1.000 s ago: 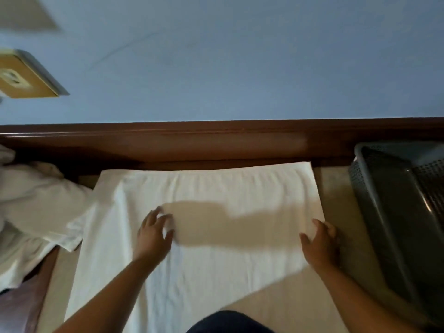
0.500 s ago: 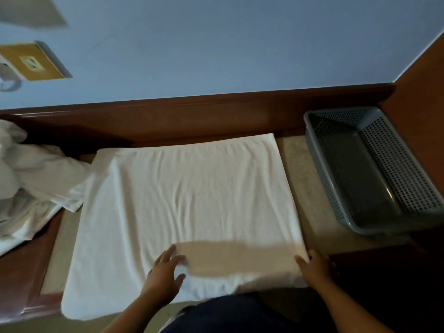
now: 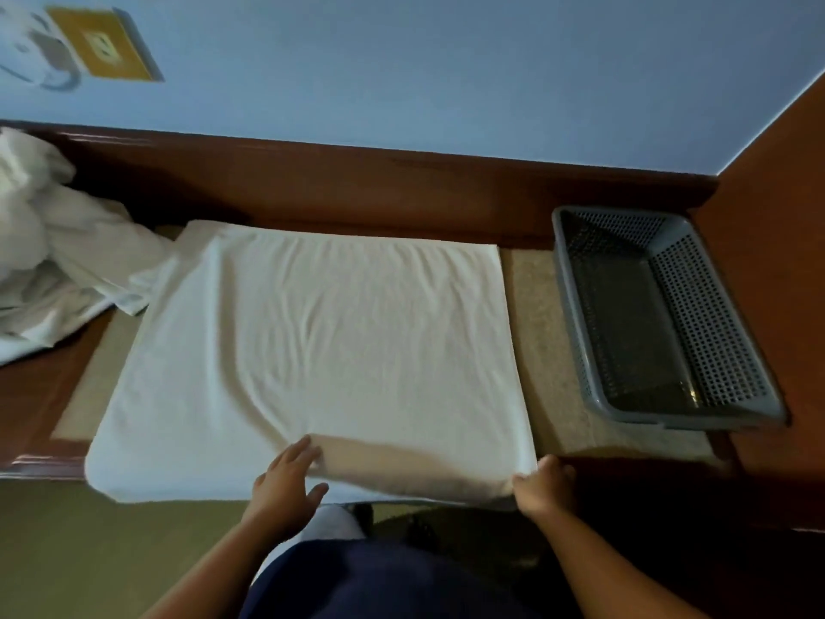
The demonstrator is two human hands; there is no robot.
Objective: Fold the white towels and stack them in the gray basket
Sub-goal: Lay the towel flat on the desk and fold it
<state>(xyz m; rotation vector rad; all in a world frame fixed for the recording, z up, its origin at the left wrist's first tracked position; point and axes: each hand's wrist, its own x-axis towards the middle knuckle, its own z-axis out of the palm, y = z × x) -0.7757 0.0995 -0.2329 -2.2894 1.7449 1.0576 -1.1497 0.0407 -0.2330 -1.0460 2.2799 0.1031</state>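
Head view: a white towel lies flat in the middle of the surface, its near edge at the front edge. The left hand rests on that near edge with straight fingers. The right hand pinches the near right corner. The gray basket sits at the right end (nothing in it yet). More towels wait at the left end. A fold looks about to start: lift the near edge and lay it on the far edge, corners matching.
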